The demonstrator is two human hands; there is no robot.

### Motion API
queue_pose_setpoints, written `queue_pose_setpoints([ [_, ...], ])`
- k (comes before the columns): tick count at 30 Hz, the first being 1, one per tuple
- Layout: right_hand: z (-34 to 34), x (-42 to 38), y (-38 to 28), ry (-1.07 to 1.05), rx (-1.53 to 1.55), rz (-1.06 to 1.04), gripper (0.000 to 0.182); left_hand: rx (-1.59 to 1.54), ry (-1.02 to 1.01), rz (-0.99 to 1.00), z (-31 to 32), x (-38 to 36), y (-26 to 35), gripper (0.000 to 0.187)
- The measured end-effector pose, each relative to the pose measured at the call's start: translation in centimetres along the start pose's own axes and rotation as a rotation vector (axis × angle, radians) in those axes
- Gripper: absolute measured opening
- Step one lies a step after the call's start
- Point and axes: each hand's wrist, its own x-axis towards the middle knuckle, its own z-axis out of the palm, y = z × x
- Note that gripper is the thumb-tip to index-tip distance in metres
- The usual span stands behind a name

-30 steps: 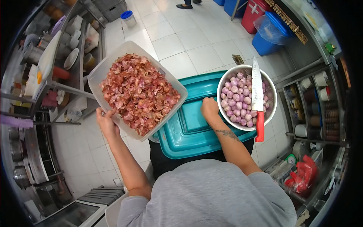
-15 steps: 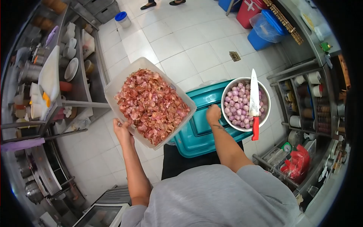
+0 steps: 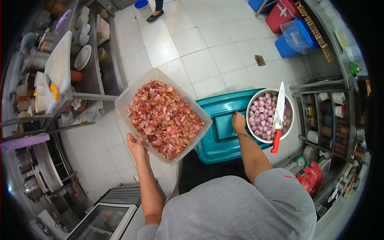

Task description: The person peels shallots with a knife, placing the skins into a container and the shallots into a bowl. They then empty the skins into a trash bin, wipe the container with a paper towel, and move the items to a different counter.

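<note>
My left hand (image 3: 138, 147) grips the near left edge of a translucent plastic box (image 3: 120, 105) that holds a heap of reddish onion skins (image 3: 166, 118). On the teal lid (image 3: 212, 154), my right hand (image 3: 239, 121) is closed at the raised middle, beside the metal bowl; what its fingers hold, if anything, is hidden. Peeled purple shallots (image 3: 262, 116) fill the bowl (image 3: 249, 105). Across the bowl's right side lies a large knife (image 3: 279, 110), its red handle over the near rim.
A co-worker's foot (image 3: 155, 16) stands on the tiles near a blue-lidded bucket (image 3: 142, 7). Metal shelves with dishes (image 3: 83, 58) are at the left. Blue (image 3: 286, 46) and red bins (image 3: 282, 16) stand at the back right, a rack (image 3: 326, 120) at the right.
The view has shifted, so the box, lid and bowl appear farther right. Both hands keep their places on box and lid. The co-worker's feet have moved left, toward the bucket.
</note>
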Motion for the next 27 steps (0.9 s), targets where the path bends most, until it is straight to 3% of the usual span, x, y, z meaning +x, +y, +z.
queue_pose_setpoints([
  [15, -0.1, -1.4, -0.5, 0.109, 0.191, -0.09, 0.011, 0.052, -0.104, -0.023, 1.2, 0.1, 2.6, 0.027],
  [20, -2.2, -5.5, -3.7, 0.085, 0.104, 0.115, 0.02, 0.066, -0.18, -0.014, -2.0, 0.3, 1.4, 0.024],
  [23, -0.2, -7.0, -4.0, -0.02, 0.371, -0.047, 0.027, 0.052, -0.152, -0.036, -3.6, -0.5, 1.9, 0.026],
  [24, -0.6, -7.6, -5.2, -0.267, 0.611, 0.027, 0.039, 0.057, -0.149, -0.046, -4.4, -0.4, 1.6, 0.026],
  [27, -5.2, -10.9, -12.2, -0.736, 0.972, -0.003, 0.052, 0.03, -0.147, -0.032, -6.7, -0.2, 0.9, 0.028],
])
